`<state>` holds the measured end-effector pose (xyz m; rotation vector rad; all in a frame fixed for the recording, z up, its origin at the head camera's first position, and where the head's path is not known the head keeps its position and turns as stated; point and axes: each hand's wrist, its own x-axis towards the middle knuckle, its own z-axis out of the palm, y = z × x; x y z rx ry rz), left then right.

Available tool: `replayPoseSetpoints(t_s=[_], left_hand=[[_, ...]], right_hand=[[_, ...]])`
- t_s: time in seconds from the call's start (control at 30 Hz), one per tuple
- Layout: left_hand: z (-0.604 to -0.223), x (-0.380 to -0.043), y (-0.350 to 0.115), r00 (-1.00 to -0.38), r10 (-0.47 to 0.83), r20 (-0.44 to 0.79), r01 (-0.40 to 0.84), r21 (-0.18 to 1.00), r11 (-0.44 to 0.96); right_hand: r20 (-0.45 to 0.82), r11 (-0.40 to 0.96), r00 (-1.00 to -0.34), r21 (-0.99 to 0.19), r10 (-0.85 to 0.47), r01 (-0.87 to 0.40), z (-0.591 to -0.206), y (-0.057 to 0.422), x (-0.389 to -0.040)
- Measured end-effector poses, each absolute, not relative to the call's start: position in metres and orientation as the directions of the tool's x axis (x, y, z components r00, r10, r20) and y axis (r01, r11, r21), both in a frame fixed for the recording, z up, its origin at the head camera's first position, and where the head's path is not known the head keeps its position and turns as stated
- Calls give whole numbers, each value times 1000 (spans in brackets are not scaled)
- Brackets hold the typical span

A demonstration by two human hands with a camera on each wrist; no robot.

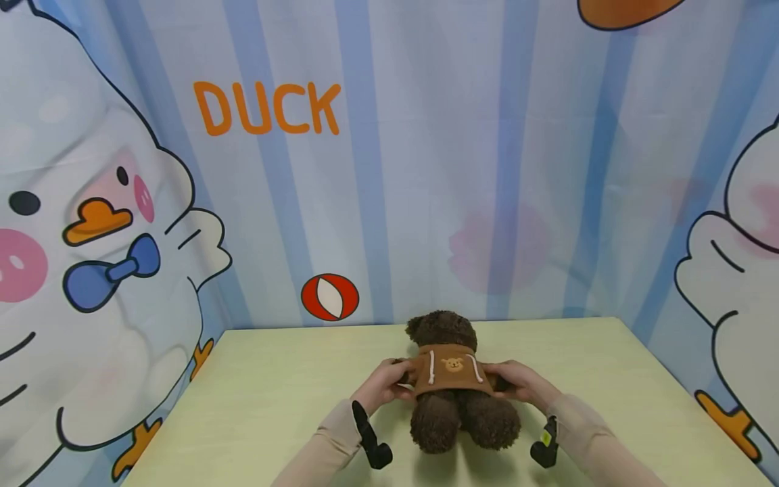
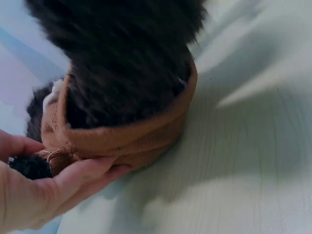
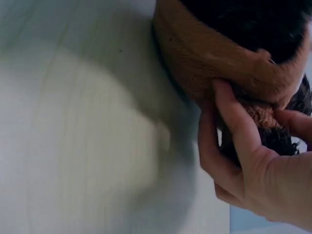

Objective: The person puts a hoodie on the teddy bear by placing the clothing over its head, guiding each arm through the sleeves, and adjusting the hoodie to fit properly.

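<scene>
A dark brown teddy bear (image 1: pixel 465 419) in an orange-brown hoodie (image 1: pixel 452 380) lies face up, its head toward the back wall and its legs toward me. White drawstrings and a small bear face mark the hoodie's front. My left hand (image 1: pixel 382 384) grips the bear's arm on the left side, thumb and fingers around the sleeve end, as the left wrist view shows on the hoodie (image 2: pixel 131 141). On the other side my right hand (image 1: pixel 523 382) pinches the opposite arm. In the right wrist view its fingers (image 3: pixel 236 122) press against the hoodie's side.
The bear is over a pale yellow table (image 1: pixel 274 392) with its back edge against a striped blue curtain (image 1: pixel 420 169). Printed ducks cover the cloth on both sides. Each wrist carries a black strap with a camera mount (image 1: pixel 371 439).
</scene>
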<state>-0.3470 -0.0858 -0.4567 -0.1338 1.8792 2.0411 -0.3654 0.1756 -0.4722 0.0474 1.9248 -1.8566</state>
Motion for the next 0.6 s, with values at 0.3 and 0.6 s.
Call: replayPoseSetpoints(t_s=[0.3, 0.6], left_hand=[[-468, -353, -91, -963, 177, -205, -222, 971, -85], [-476, -339, -85, -967, 193, -168, -157, 985, 70]], right_hand=[[-253, 109, -917, -967, -309, 230, -471, 172, -366], [-290, 28, -892, -954, -347, 299, -472, 157, -355]])
